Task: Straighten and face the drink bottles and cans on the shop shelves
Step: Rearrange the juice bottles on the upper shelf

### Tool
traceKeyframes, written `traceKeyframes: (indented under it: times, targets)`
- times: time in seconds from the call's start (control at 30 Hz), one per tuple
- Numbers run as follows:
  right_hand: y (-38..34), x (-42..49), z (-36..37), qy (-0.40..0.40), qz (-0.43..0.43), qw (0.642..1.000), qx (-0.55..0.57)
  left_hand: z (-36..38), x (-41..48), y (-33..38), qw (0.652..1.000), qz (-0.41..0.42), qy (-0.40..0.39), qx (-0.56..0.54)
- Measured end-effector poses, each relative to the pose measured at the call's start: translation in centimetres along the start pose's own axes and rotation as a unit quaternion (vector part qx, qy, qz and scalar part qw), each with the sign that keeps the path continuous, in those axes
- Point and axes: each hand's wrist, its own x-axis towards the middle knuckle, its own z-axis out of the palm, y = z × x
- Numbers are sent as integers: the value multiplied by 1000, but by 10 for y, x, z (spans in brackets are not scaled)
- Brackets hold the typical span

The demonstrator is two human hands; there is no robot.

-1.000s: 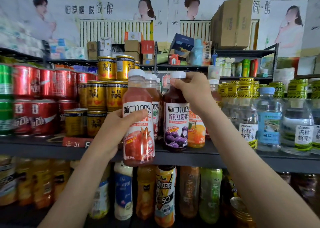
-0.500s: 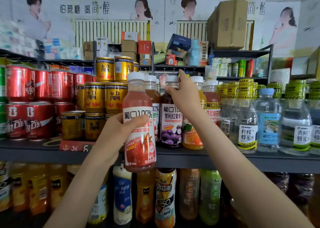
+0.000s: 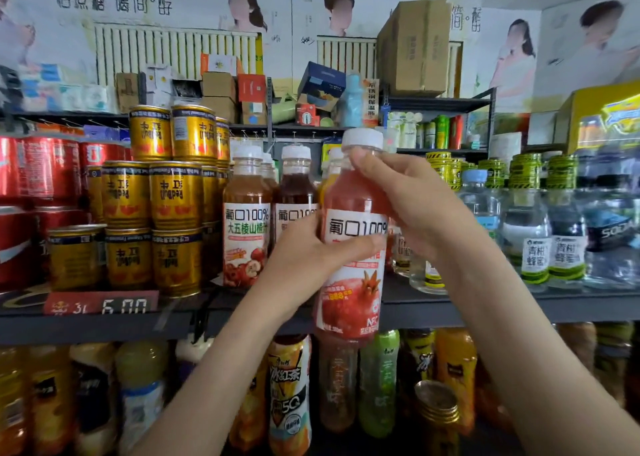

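Posters (image 3: 242, 8) cover the wall behind a tall cardboard box (image 3: 415, 46); a white ribbed radiator (image 3: 173, 53) stands left of it, dark metal shelving (image 3: 440, 103) beneath.

Dark grey shelf (image 3: 450, 308) with a red price tag (image 3: 100, 305) on its front lip at left, loaded with red cans (image 3: 20, 247) far left, stacked gold cans (image 3: 176, 258) beside them, white-capped juice bottles (image 3: 246, 227) mid-shelf, clear water bottles (image 3: 535, 233) at right.

One red juice bottle (image 3: 349, 303), one left hand (image 3: 301, 265), one right hand (image 3: 415, 209), two front bottles (image 3: 246, 233) at its left, at least eight gold cans (image 3: 176, 195), one price tag (image 3: 100, 306)
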Motion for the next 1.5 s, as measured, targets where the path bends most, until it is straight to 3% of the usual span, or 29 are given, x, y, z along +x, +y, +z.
traceKeyframes:
  times: [0.1, 0.2, 0.27, 0.37, 0.43, 0.6, 0.77, 0.87, 0.97, 1.23, 1.4, 1.5]
  targets:
    - [-2, -3, -26, 5, 13, 997, 73, 20, 11, 3, 997, 34, -14, 72]
    - [0, -4, -47, 13, 35, 994, 100, 27, 25, 0, 973, 118, 78, 185]
    - [3, -4, -57, 25, 46, 995, 86, 24, 36, -4, 927, 208, 178, 257]
    - [5, 1, -64, 56, 30, 994, 87, 20, 54, -17, 828, 283, 265, 404]
    - [6, 6, -66, 78, 26, 994, 74, 20, 65, -27, 781, 256, 286, 493]
    - [22, 26, -61, 93, 28, 995, 33, 18, 78, -33, 747, 160, 258, 592]
    - [37, 46, -50, 146, 26, 987, -59, 24, 79, -31, 744, 150, 233, 608]
    - [46, 57, -45, 174, 7, 968, -180, 23, 79, -32, 745, 154, 240, 603]
    - [52, 61, -43, 172, -15, 948, -268, 22, 78, -34, 750, 154, 234, 600]
    - [61, 50, -45, 121, -72, 930, -341, 26, 77, -50, 755, 161, 236, 590]
    - [64, 25, -60, 256, -204, 882, -338, 41, 73, -60, 762, 178, 262, 564]
    - [68, 20, -78, 337, -180, 849, -364, 51, 71, -62, 769, 204, 259, 547]
